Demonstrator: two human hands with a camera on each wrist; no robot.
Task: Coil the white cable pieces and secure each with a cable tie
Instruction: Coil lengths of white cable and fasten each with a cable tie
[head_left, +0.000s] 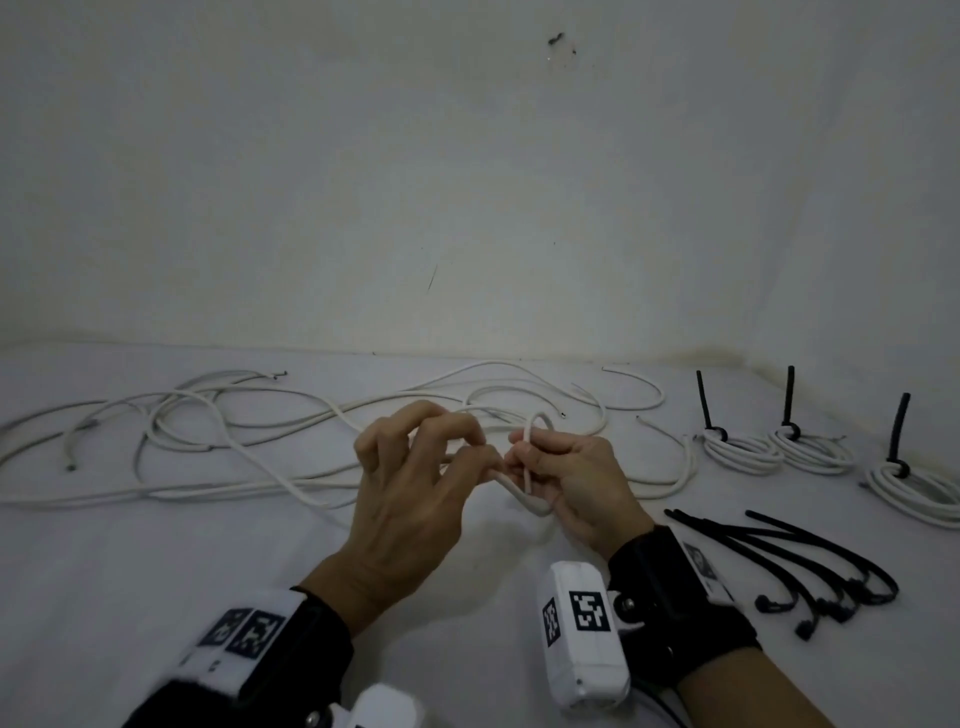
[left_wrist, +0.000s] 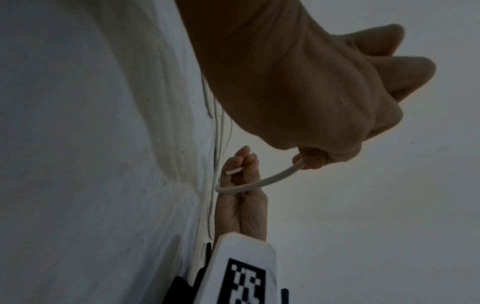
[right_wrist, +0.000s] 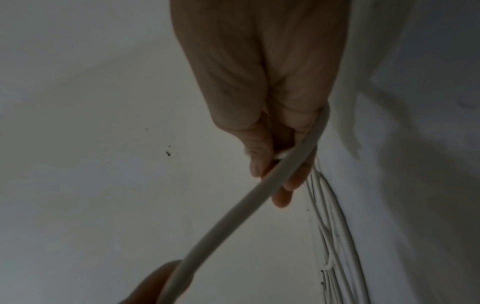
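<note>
Nearest the observer, both hands are raised just above the white worktop (head_left: 130, 561). The right hand (head_left: 576, 480) has its fingers (head_left: 535, 449) curled round the first small loop of a white cable piece (head_left: 524, 496), pinching it where the turns cross; the left hand (head_left: 410, 483) pinches the same cable between thumb and forefinger just beside the right, its other fingers lifted and slack. Judgement: coiling of this piece has only begun. To do it well, the right hand should keep the crossing point fixed while the left feeds slack in even turns matching the first, twisting slightly so the stiff cable does not spring open. To the right, loose black cable ties (head_left: 810, 566) lie near the right wrist. Farther back, three finished coils (head_left: 779, 452) sit tied, tails upright, and the uncoiled cable pieces (head_left: 208, 431) sprawl tangled at left; drawing slack from that tangle may snag other lengths. The head view alone shows ties, coils and the tangle. The left wrist view shows what it hides: a short cut end (left_wrist: 233, 171) protruding past the right hand's fingers, and the span running to the left thumb. The right wrist view shows the cable (right_wrist: 233, 207) crossing the right fingertips at close range, with a left fingertip at the lower edge.
</note>
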